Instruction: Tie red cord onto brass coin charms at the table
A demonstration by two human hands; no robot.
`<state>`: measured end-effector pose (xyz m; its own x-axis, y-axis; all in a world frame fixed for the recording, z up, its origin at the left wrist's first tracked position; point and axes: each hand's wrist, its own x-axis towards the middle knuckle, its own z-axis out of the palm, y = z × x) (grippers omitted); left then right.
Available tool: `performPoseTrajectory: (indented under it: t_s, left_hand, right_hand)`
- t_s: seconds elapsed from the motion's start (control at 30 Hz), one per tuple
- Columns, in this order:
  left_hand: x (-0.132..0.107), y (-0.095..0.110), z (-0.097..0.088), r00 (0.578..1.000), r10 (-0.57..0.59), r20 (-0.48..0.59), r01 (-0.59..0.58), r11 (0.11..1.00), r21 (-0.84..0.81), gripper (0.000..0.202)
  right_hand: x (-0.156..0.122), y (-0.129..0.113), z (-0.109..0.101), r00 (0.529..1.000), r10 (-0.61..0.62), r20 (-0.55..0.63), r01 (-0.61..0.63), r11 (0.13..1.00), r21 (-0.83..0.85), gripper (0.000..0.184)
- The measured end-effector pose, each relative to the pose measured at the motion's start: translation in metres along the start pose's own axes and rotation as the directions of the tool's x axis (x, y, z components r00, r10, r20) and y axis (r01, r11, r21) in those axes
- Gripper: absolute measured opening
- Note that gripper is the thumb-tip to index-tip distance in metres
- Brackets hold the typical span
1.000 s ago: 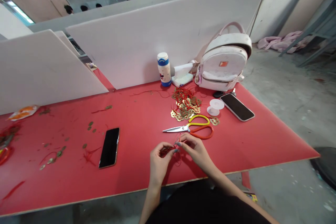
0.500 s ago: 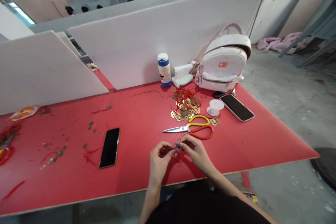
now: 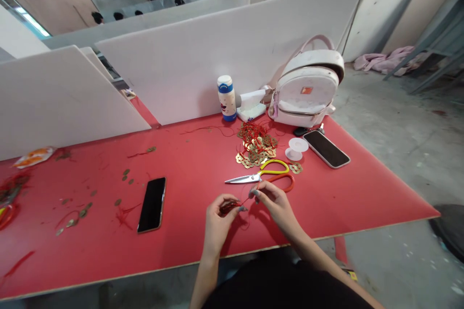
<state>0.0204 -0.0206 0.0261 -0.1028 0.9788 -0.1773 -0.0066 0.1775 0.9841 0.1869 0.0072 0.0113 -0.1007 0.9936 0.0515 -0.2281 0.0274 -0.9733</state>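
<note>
My left hand (image 3: 219, 217) is closed around a small bundle of coins (image 3: 228, 206) with red cord, partly hidden by the fingers. Pinched between the thumb and finger of my right hand (image 3: 273, 203) is a red cord (image 3: 246, 201), which runs across to the bundle. A thin loop of it hangs below. Just beyond my hands lie scissors (image 3: 243, 179) with one yellow and one red handle, blades pointing left. Behind them is a pile of brass-coloured coins tied with red cord (image 3: 256, 147). One more tied coin piece (image 3: 296, 168) lies to the right.
On the red table (image 3: 195, 164) are a black phone (image 3: 152, 204) at left, loose coins (image 3: 83, 211), another phone (image 3: 326, 148) and a white spool (image 3: 294, 153) at right. A bottle (image 3: 226, 99) and a white backpack (image 3: 306, 89) stand against the white partition (image 3: 181, 67).
My right hand has drawn away to the right from my left hand, and the red cord now stretches between them. My left hand stays nearly in place, still holding the coins.
</note>
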Motion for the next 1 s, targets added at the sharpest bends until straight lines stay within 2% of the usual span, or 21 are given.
performPoseTrajectory:
  t_s: [0.1, 0.23, 0.33, 0.4, 0.47, 0.57, 0.67, 0.77, 0.87, 0.93, 1.0]
  left_hand:
    - [-0.001, -0.002, 0.000, 0.998, -0.065, 0.017, 0.065, 0.998, 0.015, 0.015]
    - [-0.002, -0.005, -0.002, 0.999, -0.049, 0.008, 0.048, 0.995, 0.089, 0.010]
    - [-0.001, -0.004, -0.003, 1.000, -0.019, -0.017, 0.020, 0.995, 0.097, 0.013]
    - [0.000, -0.003, -0.004, 0.999, -0.006, -0.033, 0.009, 0.995, 0.101, 0.014]
    - [0.000, -0.001, -0.005, 0.999, 0.017, -0.045, -0.010, 0.990, 0.139, 0.014]
    - [0.000, -0.001, -0.006, 0.996, 0.070, -0.055, -0.055, 0.971, 0.235, 0.011]
    - [0.000, -0.002, -0.008, 0.982, 0.179, -0.061, -0.146, 0.923, 0.356, 0.009]
    - [0.000, 0.000, -0.011, 0.958, 0.286, 0.032, -0.269, 0.851, 0.450, 0.010]
    - [0.000, 0.005, -0.015, 0.948, 0.245, 0.202, -0.305, 0.878, 0.369, 0.011]
    - [0.000, 0.007, -0.015, 0.954, 0.182, 0.236, -0.244, 0.933, 0.265, 0.010]
    - [0.000, 0.007, -0.015, 0.967, 0.133, 0.218, -0.171, 0.971, 0.167, 0.008]
  right_hand:
    - [-0.001, -0.001, 0.002, 1.000, 0.027, 0.007, -0.028, 0.999, 0.021, 0.029]
    - [-0.005, 0.006, 0.006, 0.996, 0.094, 0.011, -0.094, 0.988, 0.120, 0.032]
    - [-0.012, 0.019, 0.011, 0.979, 0.158, 0.127, -0.175, 0.975, 0.138, 0.039]
    - [-0.017, 0.028, 0.013, 0.951, 0.198, 0.236, -0.222, 0.972, 0.080, 0.040]
    - [-0.021, 0.031, 0.015, 0.934, 0.217, 0.283, -0.220, 0.975, -0.022, 0.035]
    - [-0.021, 0.025, 0.013, 0.946, 0.180, 0.270, -0.124, 0.969, -0.212, 0.024]
    - [-0.017, 0.011, 0.008, 0.954, 0.085, 0.289, 0.039, 0.916, -0.398, 0.013]
    - [-0.012, 0.000, 0.003, 0.953, -0.019, 0.302, 0.182, 0.833, -0.523, 0.011]
    - [-0.006, -0.006, 0.001, 0.949, -0.105, 0.298, 0.254, 0.814, -0.523, 0.012]
    - [-0.002, -0.006, 0.002, 0.949, -0.142, 0.282, 0.268, 0.836, -0.479, 0.014]
    - [-0.001, -0.005, 0.004, 0.951, -0.150, 0.271, 0.259, 0.866, -0.429, 0.016]
